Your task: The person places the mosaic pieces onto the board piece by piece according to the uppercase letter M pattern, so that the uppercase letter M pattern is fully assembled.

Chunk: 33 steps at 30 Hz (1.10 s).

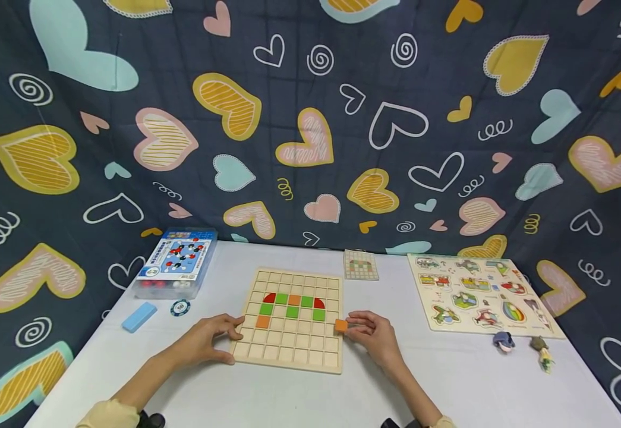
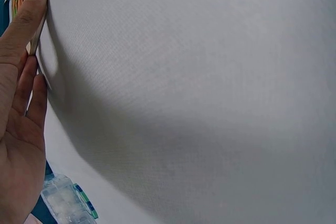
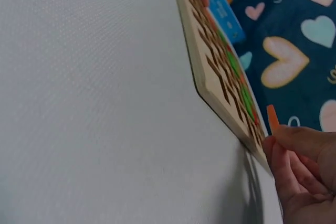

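Observation:
A square wooden grid board (image 1: 289,351) lies flat on the white table. Green, orange and red tiles fill some of its cells, with a red quarter-round tile (image 1: 318,303) at the right end of the upper row. My left hand (image 1: 203,339) rests at the board's left edge, its thumb by the near-left corner and its fingers extended along the side. An orange square tile (image 1: 341,326) is pinched between the thumb and fingers of my right hand (image 1: 374,337), held at the board's right edge. The right wrist view shows this tile (image 3: 272,118) tilted on edge above the board.
A pattern card (image 1: 361,265) lies behind the board. To the right are a picture puzzle board (image 1: 481,291) and two small figurines (image 1: 504,341). A clear box (image 1: 173,261), a blue block (image 1: 139,317) and a round chip (image 1: 180,307) stand at left. Heart-print cloth (image 1: 310,196) hangs behind.

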Motion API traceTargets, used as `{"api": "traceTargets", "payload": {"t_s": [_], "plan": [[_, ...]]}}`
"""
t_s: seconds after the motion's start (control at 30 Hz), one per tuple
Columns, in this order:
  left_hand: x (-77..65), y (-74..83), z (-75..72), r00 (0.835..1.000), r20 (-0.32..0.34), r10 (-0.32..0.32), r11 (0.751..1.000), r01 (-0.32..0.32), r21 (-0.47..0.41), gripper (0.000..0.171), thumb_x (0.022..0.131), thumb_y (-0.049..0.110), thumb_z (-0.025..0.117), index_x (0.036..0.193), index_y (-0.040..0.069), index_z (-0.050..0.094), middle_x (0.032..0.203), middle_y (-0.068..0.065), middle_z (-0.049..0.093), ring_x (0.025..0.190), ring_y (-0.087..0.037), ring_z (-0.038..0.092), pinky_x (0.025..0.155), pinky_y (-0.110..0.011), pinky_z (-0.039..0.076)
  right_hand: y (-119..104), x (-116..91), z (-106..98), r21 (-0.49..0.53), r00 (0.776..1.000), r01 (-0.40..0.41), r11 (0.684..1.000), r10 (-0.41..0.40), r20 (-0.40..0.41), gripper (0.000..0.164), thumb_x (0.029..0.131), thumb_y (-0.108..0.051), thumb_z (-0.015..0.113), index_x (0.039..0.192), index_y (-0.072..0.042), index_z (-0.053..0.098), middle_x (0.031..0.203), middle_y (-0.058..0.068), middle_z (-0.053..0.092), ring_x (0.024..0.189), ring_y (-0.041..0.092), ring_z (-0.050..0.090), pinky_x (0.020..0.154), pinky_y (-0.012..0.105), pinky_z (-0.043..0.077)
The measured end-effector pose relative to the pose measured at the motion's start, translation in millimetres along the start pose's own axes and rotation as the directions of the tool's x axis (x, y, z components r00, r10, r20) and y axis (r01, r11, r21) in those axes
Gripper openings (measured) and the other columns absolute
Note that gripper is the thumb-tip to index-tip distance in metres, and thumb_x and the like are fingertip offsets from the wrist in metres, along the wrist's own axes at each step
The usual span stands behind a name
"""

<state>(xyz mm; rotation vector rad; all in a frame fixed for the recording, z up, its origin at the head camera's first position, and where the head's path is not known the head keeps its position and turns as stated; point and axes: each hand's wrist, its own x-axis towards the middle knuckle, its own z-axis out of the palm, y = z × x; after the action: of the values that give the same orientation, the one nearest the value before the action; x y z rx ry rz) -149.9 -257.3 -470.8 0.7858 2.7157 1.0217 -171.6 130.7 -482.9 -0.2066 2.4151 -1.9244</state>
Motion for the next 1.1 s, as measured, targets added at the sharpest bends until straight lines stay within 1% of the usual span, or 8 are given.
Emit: {"api": "traceTargets", "payload": {"t_s": [0.13,0.3,0.5,0.67,0.83,1.1], "plan": [[-0.2,0.7,1.5,1.0,0.001,-0.006,1.0,0.006,-0.008,0.034,0.069,0.033,0.083,0.098,0.02,0.07,0.133,-0.014,0.057,0.117,-0.035,0.055,0.099,-0.048,0.043,0,1,8,-0.065,0.999,0.038,0.997,-0.038,0.002,0.031,0.077,0.006,0.074,0.106,0.006,0.066,0.097,0.016,0.071,0.081,0.021,0.069,0.067,0.021,0.056],[-1.0,1.5,2.3,1.0,0.005,-0.011,1.0,0.011,-0.004,0.034,0.069,0.033,0.083,0.097,0.02,0.07,0.133,-0.014,0.057,0.116,-0.035,0.055,0.099,-0.047,0.043,-2,4,15,-0.098,0.995,0.104,0.99,-0.103,0.009,0.03,0.074,0.01,0.075,0.102,0.008,0.066,0.093,0.018,0.071,0.078,0.023,0.069,0.066,0.021,0.056],[-0.4,1.4,1.6,1.0,-0.004,-0.022,1.0,0.022,0.014,0.032,0.068,0.031,0.084,0.095,0.02,0.069,0.132,-0.013,0.058,0.117,-0.033,0.055,0.098,-0.049,0.043,-4,7,22,-0.167,0.986,0.166,0.972,-0.161,0.047,0.028,0.074,0.01,0.074,0.1,0.007,0.066,0.09,0.015,0.071,0.076,0.021,0.067,0.064,0.019,0.055],[1.0,0.6,1.3,0.999,0.004,-0.033,0.999,0.033,0.008,0.032,0.068,0.03,0.084,0.095,0.02,0.069,0.132,-0.013,0.057,0.117,-0.033,0.055,0.098,-0.05,0.043,-4,9,25,-0.204,0.982,0.186,0.961,-0.179,0.052,0.027,0.073,0.01,0.074,0.1,0.007,0.067,0.088,0.014,0.071,0.076,0.019,0.067,0.063,0.019,0.055],[1.2,0.6,1.3,0.999,0.014,-0.05,0.999,0.05,0.001,0.033,0.068,0.029,0.085,0.095,0.021,0.069,0.133,-0.012,0.057,0.118,-0.032,0.055,0.099,-0.049,0.043,-4,10,29,-0.207,0.981,0.19,0.96,-0.18,0.066,0.029,0.074,0.011,0.074,0.101,0.008,0.066,0.089,0.014,0.071,0.074,0.019,0.067,0.064,0.02,0.056],[1.4,2.8,-1.1,0.999,0.008,-0.034,0.999,0.034,-0.001,0.033,0.069,0.031,0.083,0.097,0.02,0.07,0.133,-0.014,0.057,0.118,-0.035,0.054,0.098,-0.051,0.042,-6,13,36,-0.185,0.98,0.191,0.964,-0.177,0.09,0.029,0.074,0.009,0.075,0.102,0.007,0.065,0.091,0.016,0.07,0.076,0.02,0.068,0.065,0.02,0.056]]}}
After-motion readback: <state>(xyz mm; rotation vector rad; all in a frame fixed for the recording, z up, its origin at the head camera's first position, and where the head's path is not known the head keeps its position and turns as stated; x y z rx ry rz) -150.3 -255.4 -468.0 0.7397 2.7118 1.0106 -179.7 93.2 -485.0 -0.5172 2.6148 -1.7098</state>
